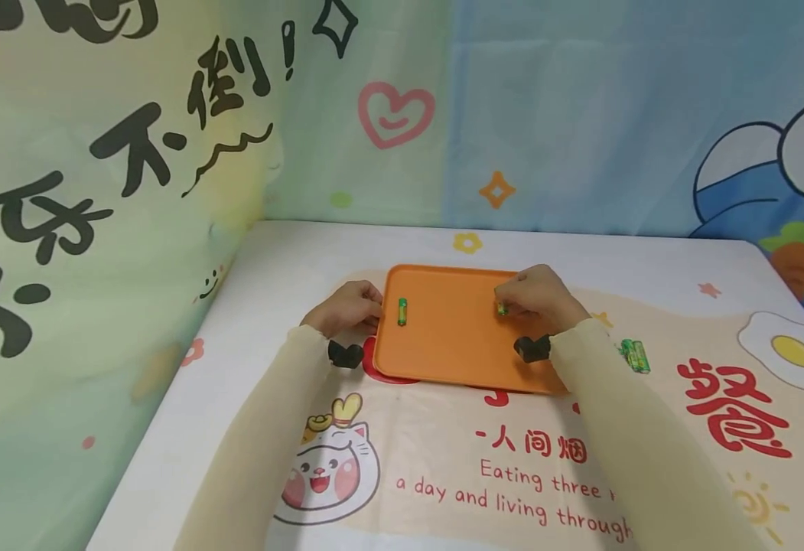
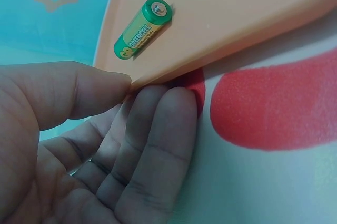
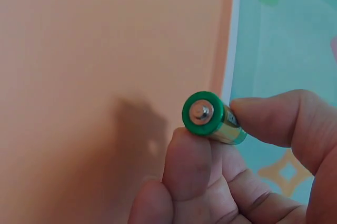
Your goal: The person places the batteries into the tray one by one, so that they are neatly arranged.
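Observation:
An orange tray (image 1: 457, 337) lies on the table, with one green battery (image 1: 402, 312) on its left part, the long side running away from me. My left hand (image 1: 352, 308) pinches the tray's left rim; in the left wrist view the thumb (image 2: 100, 91) sits at the edge and the fingers curl beneath it. Over the tray's far right part, my right hand (image 1: 539, 295) holds a second green battery (image 3: 208, 116) between thumb and fingertips. Its metal button end faces the camera in the right wrist view, and the hand casts a shadow on the tray.
Several more green batteries (image 1: 636, 356) lie together on the table, right of the tray and beside my right sleeve. The printed tablecloth (image 1: 484, 459) reaches a patterned backdrop (image 1: 567, 115) behind and at the left.

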